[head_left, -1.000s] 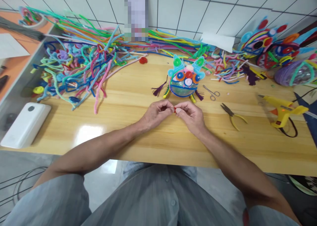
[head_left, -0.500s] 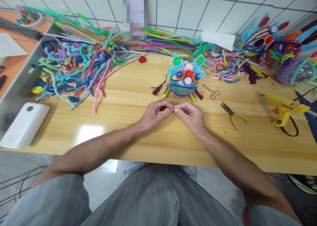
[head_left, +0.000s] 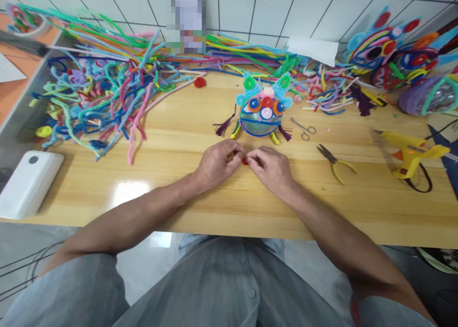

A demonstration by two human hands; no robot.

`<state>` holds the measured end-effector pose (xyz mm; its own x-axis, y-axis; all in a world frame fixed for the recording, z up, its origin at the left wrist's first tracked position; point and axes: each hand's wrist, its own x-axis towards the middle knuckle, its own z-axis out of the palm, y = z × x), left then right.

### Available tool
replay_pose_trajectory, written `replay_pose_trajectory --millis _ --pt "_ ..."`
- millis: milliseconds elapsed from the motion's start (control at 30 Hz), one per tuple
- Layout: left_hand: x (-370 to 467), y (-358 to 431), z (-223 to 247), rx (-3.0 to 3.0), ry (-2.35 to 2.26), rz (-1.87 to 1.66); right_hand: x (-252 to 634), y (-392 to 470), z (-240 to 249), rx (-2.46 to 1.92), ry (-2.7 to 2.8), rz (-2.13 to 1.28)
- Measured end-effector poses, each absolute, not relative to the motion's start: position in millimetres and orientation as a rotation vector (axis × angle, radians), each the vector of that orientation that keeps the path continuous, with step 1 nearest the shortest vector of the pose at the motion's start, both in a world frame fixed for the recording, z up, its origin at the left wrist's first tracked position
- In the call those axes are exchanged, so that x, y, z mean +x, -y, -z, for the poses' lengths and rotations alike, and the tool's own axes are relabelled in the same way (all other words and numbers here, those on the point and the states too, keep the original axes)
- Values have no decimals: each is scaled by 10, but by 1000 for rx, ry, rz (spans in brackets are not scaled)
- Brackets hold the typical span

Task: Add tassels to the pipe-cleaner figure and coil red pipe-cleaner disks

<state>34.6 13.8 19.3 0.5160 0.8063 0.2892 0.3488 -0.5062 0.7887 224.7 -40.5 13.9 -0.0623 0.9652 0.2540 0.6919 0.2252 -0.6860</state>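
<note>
Small red piece [head_left: 245, 161] being pinched by right fingers [head_left: 253, 155] above tabletop [head_left: 214, 217], near horned figure [head_left: 266, 113]; left fingers [head_left: 234, 162] being held narrow, contents unclear – a slip being risked by so slight a pinch

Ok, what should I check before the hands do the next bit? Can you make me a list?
1. Red piece at the right hand's fingertips: ok.
2. Left hand gripping it too: cannot tell, though its fingertips are close by.
3. Colorful face figure clear of both hands: ok, it's just beyond them.
4. Scissors and pliers away from the fingers: ok, both lie to the right.
5. Yellow glue gun away from the fingers: ok, farther right.
6. Glue gun tip cool: cannot tell, so better not touch.
</note>
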Motion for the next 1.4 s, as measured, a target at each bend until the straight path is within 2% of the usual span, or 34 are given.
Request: replay_pose_trajectory --millis 100,300,500,667,1400 --pt "334 -157 -160 2136 -948 -869 2252 408 -164 -1564 1856 -448" --pt "317 -160 -148 2228 -930 -863 2301 393 -211 -1540 1645 -572" --pt "323 -92 -207 2477 -813 -654 2288 392 -206 -1528 1464 -643" --pt "340 -51 -163 2588 -944 -546 2278 393 -206 -1523 1462 -647" --pt "348 -76 -82 2628 -875 -590 2278 370 -205 -1497 1393 -661"
